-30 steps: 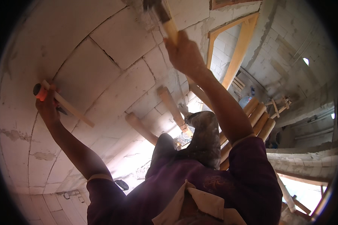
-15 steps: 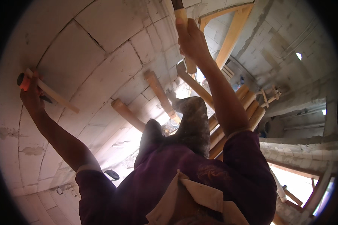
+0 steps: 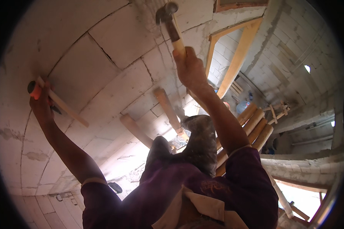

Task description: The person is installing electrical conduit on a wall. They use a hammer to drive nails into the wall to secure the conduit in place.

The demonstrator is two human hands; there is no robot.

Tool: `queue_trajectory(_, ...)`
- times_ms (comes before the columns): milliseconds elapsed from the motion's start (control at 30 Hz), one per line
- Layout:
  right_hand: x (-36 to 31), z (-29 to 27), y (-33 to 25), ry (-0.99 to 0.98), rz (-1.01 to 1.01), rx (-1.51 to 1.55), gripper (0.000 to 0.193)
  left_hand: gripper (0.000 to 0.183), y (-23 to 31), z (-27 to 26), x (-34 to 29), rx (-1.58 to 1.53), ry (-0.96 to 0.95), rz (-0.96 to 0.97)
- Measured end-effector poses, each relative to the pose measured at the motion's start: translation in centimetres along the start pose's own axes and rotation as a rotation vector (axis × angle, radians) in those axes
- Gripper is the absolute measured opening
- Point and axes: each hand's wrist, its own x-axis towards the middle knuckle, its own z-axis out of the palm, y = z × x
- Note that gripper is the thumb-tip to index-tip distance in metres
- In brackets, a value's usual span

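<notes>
My right hand (image 3: pixel 190 70) is raised and wrapped round the pale handle of a hammer (image 3: pixel 167 14). The dark head is up near the top of the view, in front of the block wall. At the far left, my left hand (image 3: pixel 42 105) is closed against the wall. It grips an orange tool with a round dark end (image 3: pixel 34 91); a dark pointed part shows below the fingers, and its exact kind is unclear. A flat wooden strip (image 3: pixel 67 105) slants down from this hand, lying close to the wall.
The pale block wall (image 3: pixel 118 49) fills the left and middle. Two wooden pieces (image 3: pixel 166 105) jut out near my knees (image 3: pixel 200 133). Stacked round timbers (image 3: pixel 256 128) lie to the right, with a water bottle (image 3: pixel 242 107) behind. A wooden frame (image 3: pixel 237 57) stands beyond my right arm.
My right hand is lower in the picture, and the hammer's head has come into view. My left hand still grips the orange tool beside the strip; the whole view has shifted slightly.
</notes>
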Motion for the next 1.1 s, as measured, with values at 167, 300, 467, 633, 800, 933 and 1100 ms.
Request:
queue_trajectory(167, 2.4, -0.6, -5.0, 0.091, -0.053, 0.252, 0.039, 0.025, 0.9, -0.5, -1.3, 0.015, 0.043, 0.043)
queue_trajectory(300, 1.9, 3.8, 0.1, -0.151, 0.228, -0.086, 0.051, 0.028, -0.4, -0.8, 0.1, -0.05, -0.08, 0.035)
queue_trajectory(467, 3.3, 0.4, -3.2, -0.065, 0.059, 0.023, 0.043, 0.027, 0.0, -1.5, -0.8, 0.029, 0.027, 0.018)
queue_trajectory(633, 3.5, 2.9, 0.3, 0.088, -0.077, -0.066, 0.043, 0.026, -0.9, -0.9, 0.0, -0.015, 0.009, 0.024)
queue_trajectory(800, 2.7, 1.5, 0.3, -0.121, 0.06, -0.135, 0.043, 0.026, -0.4, -1.4, -0.1, -0.026, -0.034, 0.024)
queue_trajectory(933, 3.9, 0.4, -3.9, 0.144, -0.103, 0.071, 0.044, 0.021, 0.3, -1.3, -1.2, -0.014, 0.001, 0.043)
queue_trajectory(1100, 2.6, 4.9, 3.7, -0.255, -0.067, -0.367, 0.033, 0.018, -1.0, -0.7, 0.3, -0.092, -0.025, 0.012)
